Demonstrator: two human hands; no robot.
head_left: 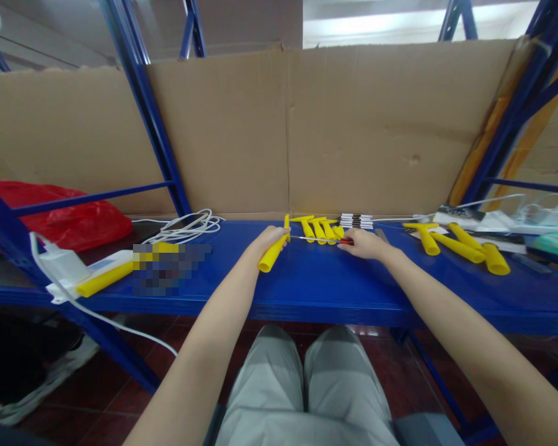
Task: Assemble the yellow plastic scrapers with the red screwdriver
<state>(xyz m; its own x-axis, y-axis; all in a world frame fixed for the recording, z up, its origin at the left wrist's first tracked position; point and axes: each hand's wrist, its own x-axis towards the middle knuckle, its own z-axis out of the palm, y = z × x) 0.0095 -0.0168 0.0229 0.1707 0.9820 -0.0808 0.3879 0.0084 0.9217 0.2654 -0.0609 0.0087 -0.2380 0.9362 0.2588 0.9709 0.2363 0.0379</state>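
Note:
My left hand [266,238] is closed around a yellow T-shaped plastic handle [271,256], whose wide hollow end tilts down toward me. In my right hand [366,244] is a screwdriver [315,239] with a red grip, held level. Its thin metal shaft points left, and the tip reaches the handle's crosspiece; whether it sits inside a hole is too small to tell. Just behind the shaft, several more yellow T-shaped handles [318,231] lie in a row. Beside them is a stack of small white and black pieces [356,221].
Several yellow handles [464,248] lie at the right of the blue shelf [335,285]. Leftward are a coiled white cable [190,228], a white power strip [106,263], another yellow piece [106,280] and a red plastic bag [56,214]. Cardboard [353,130] walls the back; blue posts [155,124] flank it.

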